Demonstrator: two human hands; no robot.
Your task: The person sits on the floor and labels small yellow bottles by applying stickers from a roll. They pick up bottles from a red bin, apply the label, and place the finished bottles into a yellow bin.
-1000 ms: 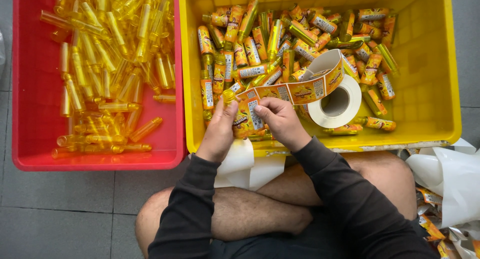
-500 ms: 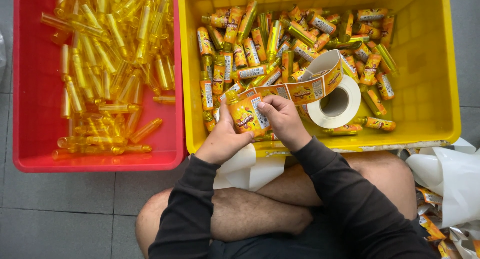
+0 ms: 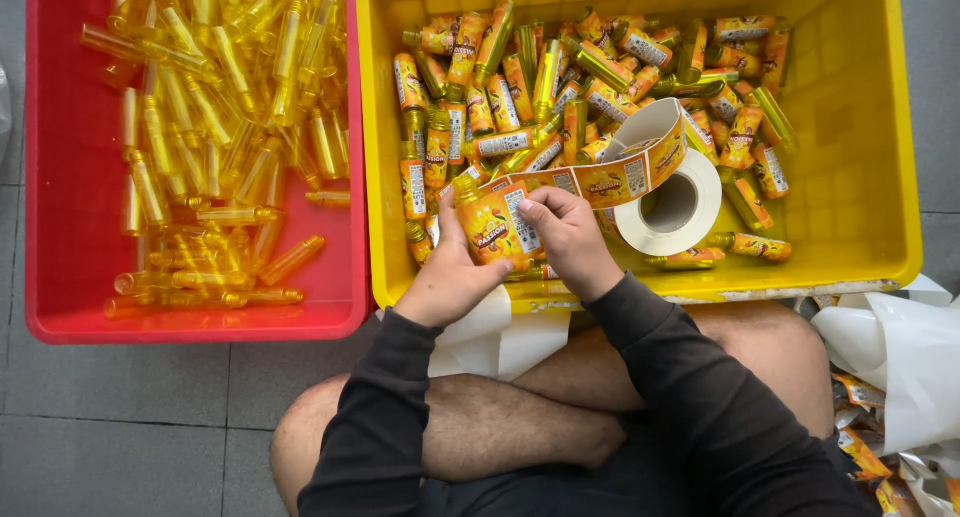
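Left of the yellow crate point(image 3: 880, 177): red crate point(image 3: 60, 227) of bare clear-yellow plastic bottles point(image 3: 215, 127). Over the yellow crate's near edge, left hand point(image 3: 448, 272) cups a small bottle point(image 3: 487, 225); right hand point(image 3: 570, 239) fingertips press its orange label flat. Label strip point(image 3: 600, 182) runs right to a white roll point(image 3: 680, 205) on labelled bottles point(image 3: 600, 72).

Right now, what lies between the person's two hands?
In the head view, a small yellow bottle with an orange label lies between the left hand and the right hand, held by both over the yellow crate.
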